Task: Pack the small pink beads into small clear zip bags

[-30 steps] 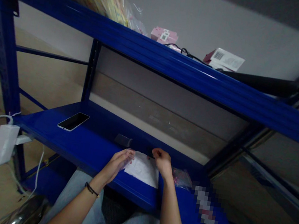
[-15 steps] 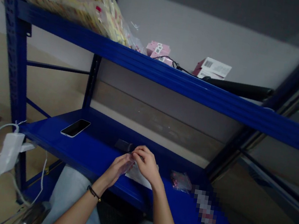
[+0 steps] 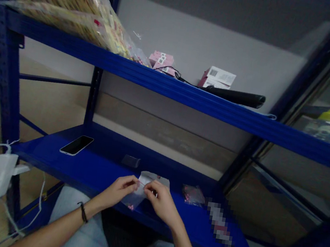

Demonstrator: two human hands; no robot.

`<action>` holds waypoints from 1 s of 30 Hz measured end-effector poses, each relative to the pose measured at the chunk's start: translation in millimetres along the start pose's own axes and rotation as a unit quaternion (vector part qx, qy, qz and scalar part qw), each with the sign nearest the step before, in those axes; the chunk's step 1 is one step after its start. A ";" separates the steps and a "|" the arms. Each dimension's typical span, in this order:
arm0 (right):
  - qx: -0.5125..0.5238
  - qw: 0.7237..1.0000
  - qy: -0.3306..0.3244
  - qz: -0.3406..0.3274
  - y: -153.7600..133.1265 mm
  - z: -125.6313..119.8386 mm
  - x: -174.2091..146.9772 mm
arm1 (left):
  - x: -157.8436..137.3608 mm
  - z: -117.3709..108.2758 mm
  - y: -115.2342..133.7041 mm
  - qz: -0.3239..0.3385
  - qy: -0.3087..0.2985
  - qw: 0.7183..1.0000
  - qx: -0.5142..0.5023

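My left hand [image 3: 121, 188] pinches the top edge of a small clear plastic bag [image 3: 133, 198] between thumb and fingertips. Close beside it, my right hand [image 3: 160, 198] has its fingers closed at the same edge. Small pink pieces lie in the bottom corner of the bag, which hangs near the front edge of the blue shelf. Behind the hands lies a whitish sheet or pouch [image 3: 156, 177], partly covered by them. A small, flat, clear packet [image 3: 130, 161] is further back on the left.
A phone [image 3: 76, 145] lies on the shelf at left. To the right are another clear bag with pink pieces [image 3: 193, 195] and a blurred item [image 3: 219, 224]. The upper shelf beam [image 3: 159, 83] crosses above. A white power strip [image 3: 0, 176] hangs at left.
My hands have moved apart slightly and now grip the bag's top edge. The bag hangs lower, its pink contents showing at the bottom. The camera view has shifted a little.
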State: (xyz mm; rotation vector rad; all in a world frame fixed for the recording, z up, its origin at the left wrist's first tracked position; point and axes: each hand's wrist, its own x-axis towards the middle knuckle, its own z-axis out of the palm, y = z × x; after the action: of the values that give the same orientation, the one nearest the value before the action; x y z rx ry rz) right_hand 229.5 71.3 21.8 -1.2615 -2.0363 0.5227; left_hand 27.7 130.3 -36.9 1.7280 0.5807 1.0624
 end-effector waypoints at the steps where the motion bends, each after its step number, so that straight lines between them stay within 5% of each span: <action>1: 0.030 0.999 0.012 0.011 -0.1 6.3 -6.5 | -7.5 -1.2 4.2 0.016 -0.002 0.999 0.051; 7: 0.135 0.987 0.031 0.077 12.5 44.9 -36.1 | -50.0 1.8 12.8 0.056 0.012 0.983 0.175; 12: 0.195 0.975 0.038 0.102 20.1 54.2 -42.4 | -60.6 6.0 1.4 0.055 0.033 0.975 0.213; 19: 0.148 0.989 0.005 0.015 -0.1 47.5 -46.7 | -65.0 15.2 1.9 0.080 0.020 0.971 0.225; 30: 0.073 0.997 -0.001 0.010 -8.5 46.5 -50.8 | -64.9 17.8 6.0 0.071 -0.057 0.967 0.236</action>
State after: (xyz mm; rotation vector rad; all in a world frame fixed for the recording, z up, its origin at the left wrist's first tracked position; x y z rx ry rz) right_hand 205.9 22.8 -21.9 -1.1947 -1.9521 0.6702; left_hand 9.9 68.9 -58.9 2.2595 0.6830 0.9649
